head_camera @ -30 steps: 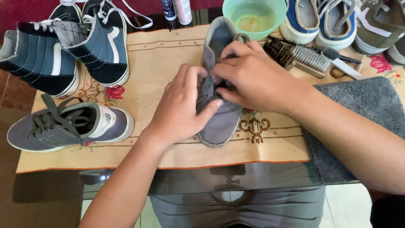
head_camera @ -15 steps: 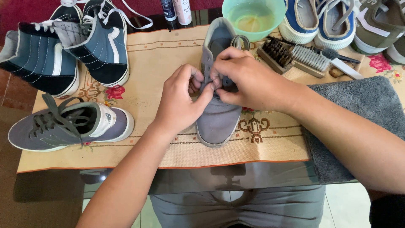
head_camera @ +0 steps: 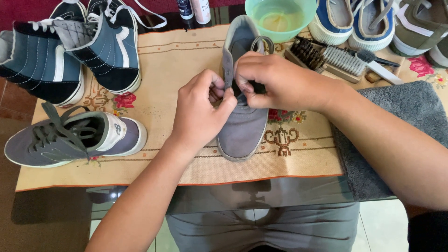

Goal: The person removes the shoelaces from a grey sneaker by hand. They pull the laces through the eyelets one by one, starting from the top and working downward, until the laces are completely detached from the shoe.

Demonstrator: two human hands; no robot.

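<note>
At the far left a pair of dark blue high-top shoes [head_camera: 70, 56] stands on the embroidered beige cloth [head_camera: 154, 98], and just below them a grey laced sneaker [head_camera: 74, 140] lies on its side, toe pointing left. Near the middle, the left hand [head_camera: 200, 109] is curled, thumb and fingers pinched at the edge of the grey suede shoe [head_camera: 242, 126], which sits on the cloth with its toe toward the person. The right hand [head_camera: 275, 84] is closed over the shoe's opening from the other side, fingertips meeting the left hand's; what exactly they pinch is hidden, probably the tongue or a lace. Behind the shoe stands a green bowl [head_camera: 280, 18] holding pale liquid. To its right lie two brushes [head_camera: 326, 58], side by side, and beyond them more shoes [head_camera: 368, 23]. A grey towel [head_camera: 396, 121] lies under the right forearm.
</note>
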